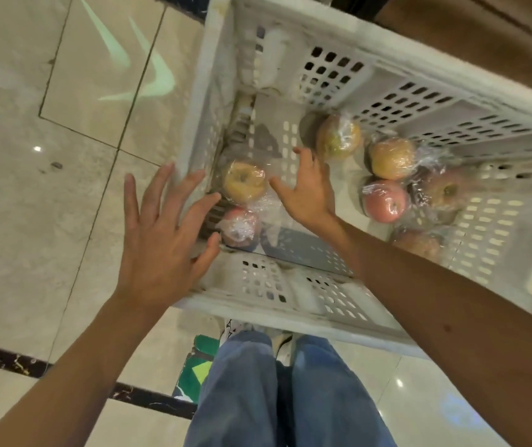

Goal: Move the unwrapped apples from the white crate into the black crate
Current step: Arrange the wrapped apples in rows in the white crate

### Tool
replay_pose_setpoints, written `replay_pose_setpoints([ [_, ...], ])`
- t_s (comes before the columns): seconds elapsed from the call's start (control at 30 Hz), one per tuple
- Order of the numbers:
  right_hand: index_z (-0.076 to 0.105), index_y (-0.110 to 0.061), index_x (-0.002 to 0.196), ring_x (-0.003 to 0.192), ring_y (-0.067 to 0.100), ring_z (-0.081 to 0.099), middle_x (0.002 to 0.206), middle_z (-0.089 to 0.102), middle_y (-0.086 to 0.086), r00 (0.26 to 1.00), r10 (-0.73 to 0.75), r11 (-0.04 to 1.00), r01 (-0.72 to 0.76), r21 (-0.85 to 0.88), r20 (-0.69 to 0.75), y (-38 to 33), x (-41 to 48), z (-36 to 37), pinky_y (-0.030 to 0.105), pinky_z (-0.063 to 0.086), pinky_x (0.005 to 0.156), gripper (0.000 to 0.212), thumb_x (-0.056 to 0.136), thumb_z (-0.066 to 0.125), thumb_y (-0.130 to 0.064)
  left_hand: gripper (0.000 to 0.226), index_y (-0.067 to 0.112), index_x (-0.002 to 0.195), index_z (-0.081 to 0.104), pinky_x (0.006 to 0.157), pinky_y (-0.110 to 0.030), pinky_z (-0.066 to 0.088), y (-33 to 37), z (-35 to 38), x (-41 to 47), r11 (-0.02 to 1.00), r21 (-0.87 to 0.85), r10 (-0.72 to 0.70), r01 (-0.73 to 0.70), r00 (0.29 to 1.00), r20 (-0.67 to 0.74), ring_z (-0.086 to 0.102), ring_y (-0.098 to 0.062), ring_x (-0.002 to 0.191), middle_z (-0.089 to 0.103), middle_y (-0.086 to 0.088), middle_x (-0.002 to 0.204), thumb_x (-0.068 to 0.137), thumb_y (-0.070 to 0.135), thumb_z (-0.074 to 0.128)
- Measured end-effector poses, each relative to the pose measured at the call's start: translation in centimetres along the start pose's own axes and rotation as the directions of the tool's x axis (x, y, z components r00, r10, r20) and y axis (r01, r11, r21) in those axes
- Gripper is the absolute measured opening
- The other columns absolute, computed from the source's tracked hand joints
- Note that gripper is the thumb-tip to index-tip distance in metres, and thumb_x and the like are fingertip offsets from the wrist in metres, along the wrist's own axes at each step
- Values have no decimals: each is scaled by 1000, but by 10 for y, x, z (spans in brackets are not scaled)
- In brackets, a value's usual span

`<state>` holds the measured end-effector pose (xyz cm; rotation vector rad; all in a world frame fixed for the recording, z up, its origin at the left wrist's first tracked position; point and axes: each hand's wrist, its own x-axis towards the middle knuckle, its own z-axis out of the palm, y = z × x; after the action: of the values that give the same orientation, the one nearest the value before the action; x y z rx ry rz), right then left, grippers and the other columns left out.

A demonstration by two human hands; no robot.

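The one head-worn camera is looking steeply down and slightly forward, over the person's own legs (277, 391), which are filling the frame's edge at 6 o'clock. It is sitting close above the white crate (290, 312), which is spreading from the centre toward 2 o'clock with its walls bowing in the wide lens. The forearms are entering from 7 and 4 o'clock, the left hand (164, 240) and right hand (310, 191) meeting near centre. Tiled floor (32, 221) is occupying 9 to 11 o'clock.
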<state>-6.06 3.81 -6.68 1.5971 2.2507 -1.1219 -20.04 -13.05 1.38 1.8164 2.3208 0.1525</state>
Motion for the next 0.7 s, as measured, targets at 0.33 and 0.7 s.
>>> replay_pose_setpoints([
  [0.33,37,-12,130,122,33,39,133,40,13,909,373,915,-393,-87,-186,117,-33,-61,44,42,95,65,74,66,-25,44,9,122,52,100,-42,37,82,24,109,949,-303,97,-92,995,3,52,-33,115,54,-15,127,82,27,57],
  [0.7,27,-21,136,123,32,41,136,34,7,902,358,927,-374,-22,-241,187,2,-30,42,45,84,84,67,74,-30,96,12,142,27,105,-37,35,141,148,206,829,-473,-154,298,935,320,37,-29,131,37,-12,142,65,33,80],
])
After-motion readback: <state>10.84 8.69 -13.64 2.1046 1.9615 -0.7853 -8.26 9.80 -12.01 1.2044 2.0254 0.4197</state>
